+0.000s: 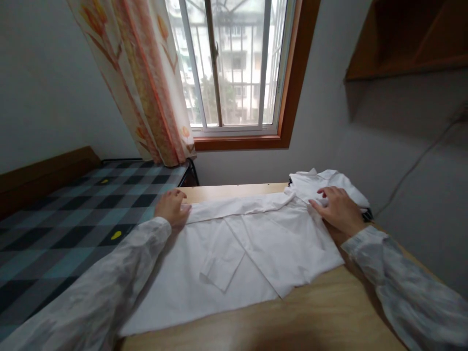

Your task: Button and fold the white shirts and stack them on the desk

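Observation:
A white shirt (256,243) lies spread on a light wooden table, its far edge turned over in a long strip. One sleeve is laid down across its middle. At the left end of that strip is my left hand (171,207), fingers curved and apart, with the tips at the cloth's edge. My right hand (338,208) is over the right end of the shirt, thumb and fingers spread, gripping nothing that I can see. Just beyond it sits a folded white garment (310,181), partly covered by the hand.
The wooden table (307,317) shows in front of the shirt. To the left is a bed with a checked sheet (73,239). A floral curtain (146,83) hangs beside the window (237,68). A wooden shelf (409,44) and a cable (417,165) are on the right wall.

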`<move>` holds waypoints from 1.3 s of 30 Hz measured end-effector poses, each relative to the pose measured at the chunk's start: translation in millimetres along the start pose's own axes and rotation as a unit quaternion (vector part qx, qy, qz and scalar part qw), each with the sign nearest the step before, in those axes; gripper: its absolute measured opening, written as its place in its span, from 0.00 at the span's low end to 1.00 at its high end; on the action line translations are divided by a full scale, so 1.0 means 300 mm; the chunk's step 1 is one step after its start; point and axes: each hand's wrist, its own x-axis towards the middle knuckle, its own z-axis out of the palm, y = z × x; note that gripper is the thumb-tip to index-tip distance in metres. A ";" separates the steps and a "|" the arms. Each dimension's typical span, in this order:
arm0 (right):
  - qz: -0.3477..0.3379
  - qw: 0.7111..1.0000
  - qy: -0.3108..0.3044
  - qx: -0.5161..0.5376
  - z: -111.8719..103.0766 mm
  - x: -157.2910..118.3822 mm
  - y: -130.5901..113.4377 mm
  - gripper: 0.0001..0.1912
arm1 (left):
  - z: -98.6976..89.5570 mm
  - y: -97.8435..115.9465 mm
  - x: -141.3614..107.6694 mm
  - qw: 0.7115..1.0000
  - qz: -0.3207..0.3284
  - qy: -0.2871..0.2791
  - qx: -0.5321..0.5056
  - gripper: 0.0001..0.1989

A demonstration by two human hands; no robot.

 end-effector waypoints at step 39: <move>-0.244 0.962 -0.109 0.052 0.118 -0.172 0.101 0.28 | 0.046 -0.282 -0.376 0.975 0.135 -0.142 -0.105 0.41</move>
